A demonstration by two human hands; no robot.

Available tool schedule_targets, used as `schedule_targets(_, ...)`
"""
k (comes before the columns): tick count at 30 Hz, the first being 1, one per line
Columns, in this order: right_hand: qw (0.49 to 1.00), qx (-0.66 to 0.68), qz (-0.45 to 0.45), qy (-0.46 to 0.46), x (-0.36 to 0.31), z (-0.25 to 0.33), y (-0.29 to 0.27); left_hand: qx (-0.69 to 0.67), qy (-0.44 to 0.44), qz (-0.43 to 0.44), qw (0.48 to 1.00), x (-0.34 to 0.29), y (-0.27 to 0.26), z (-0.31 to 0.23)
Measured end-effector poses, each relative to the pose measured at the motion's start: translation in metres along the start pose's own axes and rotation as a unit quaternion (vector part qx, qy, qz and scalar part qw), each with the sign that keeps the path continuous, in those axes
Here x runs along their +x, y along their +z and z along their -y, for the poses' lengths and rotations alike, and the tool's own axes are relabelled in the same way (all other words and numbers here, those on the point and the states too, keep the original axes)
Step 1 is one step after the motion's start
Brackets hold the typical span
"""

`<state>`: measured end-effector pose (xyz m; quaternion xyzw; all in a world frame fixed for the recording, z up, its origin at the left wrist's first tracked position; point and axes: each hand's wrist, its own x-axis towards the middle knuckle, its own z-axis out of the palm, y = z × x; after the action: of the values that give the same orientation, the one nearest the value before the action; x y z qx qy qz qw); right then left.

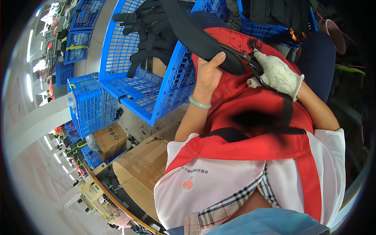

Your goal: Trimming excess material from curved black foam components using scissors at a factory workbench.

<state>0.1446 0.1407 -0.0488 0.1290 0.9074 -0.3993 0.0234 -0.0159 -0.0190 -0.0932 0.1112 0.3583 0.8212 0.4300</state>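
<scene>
A long, curved black padded strip [196, 37] is held out over the lap of a seated worker, its rounded lower end raised above a red apron [235, 102] and its far end carried up past the rim of a blue crate. The strip is gripped near that rounded end by the bare left hand [210, 73], the thumb pressed on top and the other fingers tucked underneath, largely hidden; a pale bracelet [199, 103] is worn on the wrist. In the right hand [276, 72], covered by a white knitted glove, the black handles of a pair of scissors [247, 57] are grasped with the fingers curled around them. The blades are directed at the strip and laid along its edge near the left thumb; whether they are parted cannot be told. Dark scraps [254, 44] are scattered on the apron just beyond the scissors. More black pieces [150, 39] are heaped in the tilted blue crate [158, 100] to the left, and others [278, 15] are packed upright in a second blue crate [260, 28] beyond the knees. Farther left, stacked blue crates [88, 103], a cardboard box [109, 141] and a sewing machine [96, 194] are seen.
</scene>
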Motion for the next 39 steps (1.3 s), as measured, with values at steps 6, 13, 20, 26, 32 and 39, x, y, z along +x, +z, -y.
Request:
schedule_targets(6,0.996,0.091,0.016,0.018,0.004,-0.01,0.009,-0.059,-0.018,-0.034,0.998,-0.001,0.007,-0.008)
schedule_targets(13,0.999,-0.036,-0.004,0.001,0.005,-0.007,0.009,0.003,0.02,-0.008,1.0,0.003,-0.001,0.001)
schedule_targets(20,0.992,0.104,0.037,0.066,0.013,-0.014,0.018,-0.004,0.01,0.0,1.0,0.004,-0.009,0.003)
schedule_targets(26,0.998,-0.009,0.057,0.018,0.01,-0.005,0.003,-0.008,0.011,-0.006,1.0,0.004,-0.008,0.003)
schedule_targets(32,0.998,-0.054,0.027,-0.028,0.002,-0.008,-0.002,-0.008,-0.003,0.014,1.0,0.004,-0.015,0.004)
schedule_targets(39,0.996,0.065,0.037,0.053,0.013,-0.013,0.016,-0.008,0.002,0.001,1.0,0.003,-0.01,0.006)
